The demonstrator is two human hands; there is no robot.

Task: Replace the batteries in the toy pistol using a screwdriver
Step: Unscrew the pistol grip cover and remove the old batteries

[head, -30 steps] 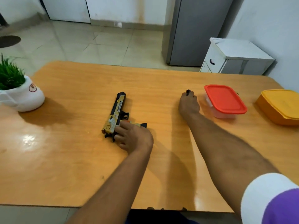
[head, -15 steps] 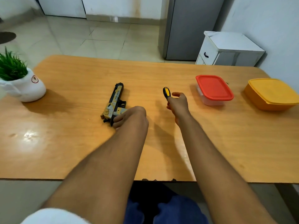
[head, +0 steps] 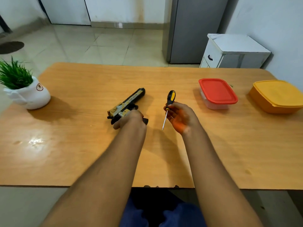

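Note:
The black-and-gold toy pistol (head: 129,102) lies on the wooden table (head: 82,145), its barrel pointing away to the upper right. My left hand (head: 131,119) is wrapped around its grip, hiding most of the handle. A short way to the right, my right hand (head: 180,116) holds a screwdriver (head: 168,105) with a black-and-yellow handle above the table. Its handle points away from me and its thin metal shaft points down toward me. No batteries are visible.
A red-lidded clear container (head: 217,93) and a yellow container (head: 277,95) stand at the right of the table. A white pot with a green plant (head: 27,92) sits at the left edge. Beyond the table are a white cabinet (head: 232,51) and a grey fridge (head: 193,30).
My right hand lifted the screwdriver from beside the red-lidded container and brought it toward the pistol, turning its shaft toward me. My left hand stayed on the pistol's grip, and the barrel swung right.

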